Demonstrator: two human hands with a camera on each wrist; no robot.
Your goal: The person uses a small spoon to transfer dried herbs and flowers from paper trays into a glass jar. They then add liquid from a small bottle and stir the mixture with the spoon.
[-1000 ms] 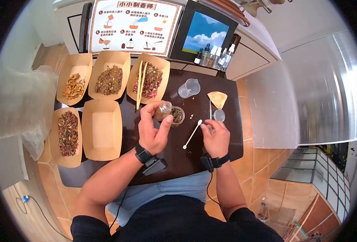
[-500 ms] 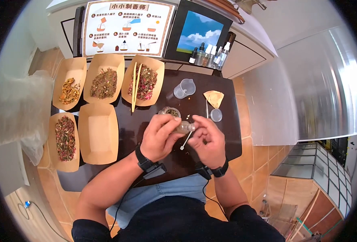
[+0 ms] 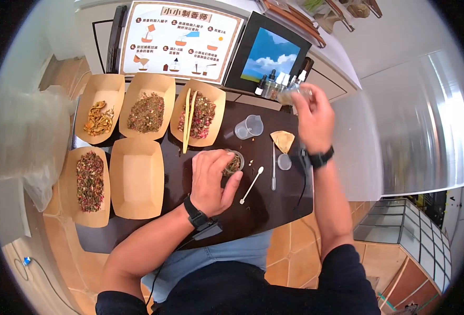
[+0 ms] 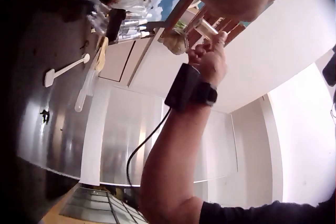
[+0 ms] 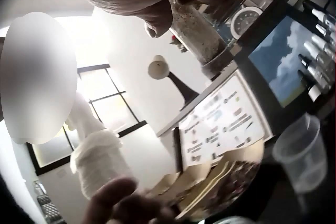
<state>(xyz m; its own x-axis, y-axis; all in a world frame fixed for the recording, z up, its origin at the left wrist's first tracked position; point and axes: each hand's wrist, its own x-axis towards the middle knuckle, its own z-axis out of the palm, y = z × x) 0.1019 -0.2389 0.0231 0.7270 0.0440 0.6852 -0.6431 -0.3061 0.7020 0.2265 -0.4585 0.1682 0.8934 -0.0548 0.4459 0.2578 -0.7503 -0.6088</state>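
Gripping the small clear glass bottle (image 3: 288, 96), the right hand (image 3: 316, 119) should tilt it gently. The left hand (image 3: 210, 179) holds the round clear herb jar (image 3: 234, 163).

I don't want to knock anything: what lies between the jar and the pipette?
Between jar and pipette lie the spoon and some pale crumbs, as the head view shows.

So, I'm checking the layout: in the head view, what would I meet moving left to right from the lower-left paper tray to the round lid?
Paper tray of dried flower mix, empty paper tray, left hand, open glass jar, white double-ended spoon, plastic pipette, round translucent lid.
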